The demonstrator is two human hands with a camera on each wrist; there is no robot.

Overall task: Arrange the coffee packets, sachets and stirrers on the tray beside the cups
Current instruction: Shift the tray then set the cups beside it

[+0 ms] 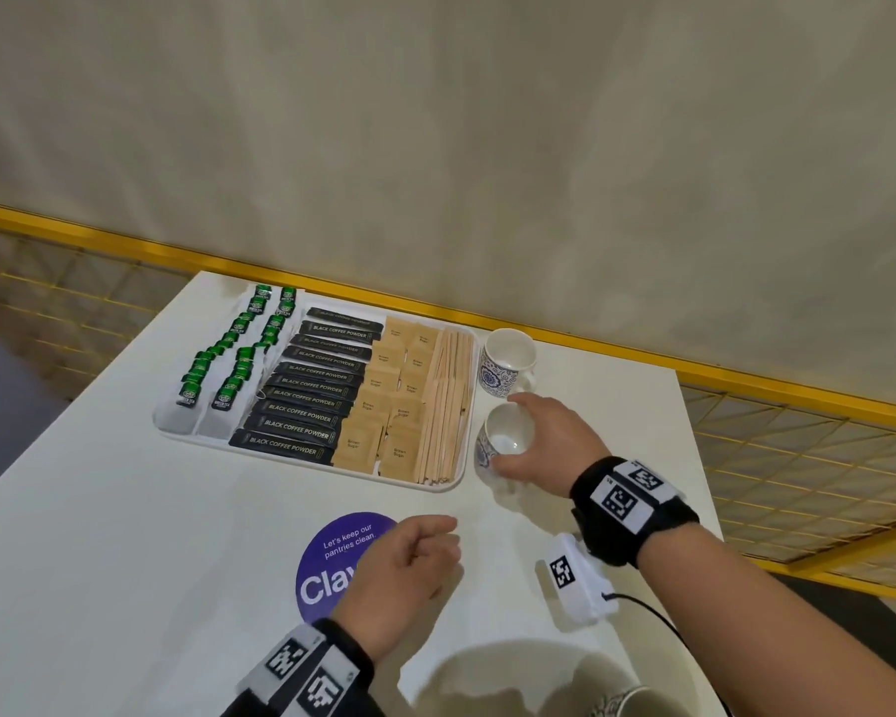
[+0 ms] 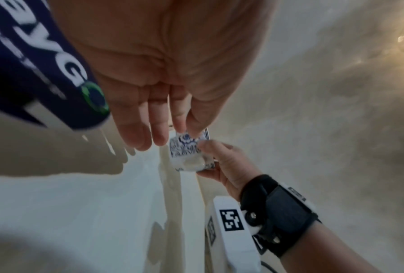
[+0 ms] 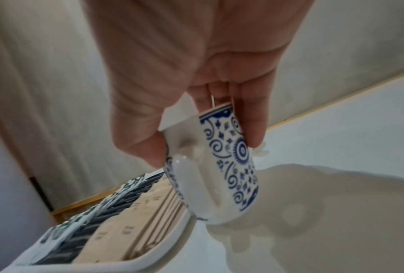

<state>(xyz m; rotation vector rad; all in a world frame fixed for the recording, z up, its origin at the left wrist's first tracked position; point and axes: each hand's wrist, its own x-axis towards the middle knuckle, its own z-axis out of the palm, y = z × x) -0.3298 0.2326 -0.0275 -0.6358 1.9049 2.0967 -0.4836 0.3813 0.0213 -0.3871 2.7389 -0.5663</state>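
A white table (image 1: 125, 561) stands against a pale wall, with a yellow rail along its far edge. The right hand (image 1: 549, 439) reaches forward from the right and grips a blue-patterned cup (image 1: 503, 439) by the rim, thumb on the near side and fingers on the far; the cup is tilted, mouth leaning toward the person, and seems clear of the table in the blurred right wrist view. The left hand (image 1: 404, 566) hovers over a purple sticker (image 1: 332, 561), fingers loosely curled and holding nothing. Just left of the cup lies the tray (image 1: 438, 484), long axis across the table: stirrers (image 1: 448, 406) lengthwise along its right edge, then brown sugar sachets (image 1: 389, 401), black coffee packets (image 1: 311, 390) and green tea bags (image 1: 228, 364). A second cup (image 1: 508, 362) stands upright just behind. Bare table lies right of both cups.
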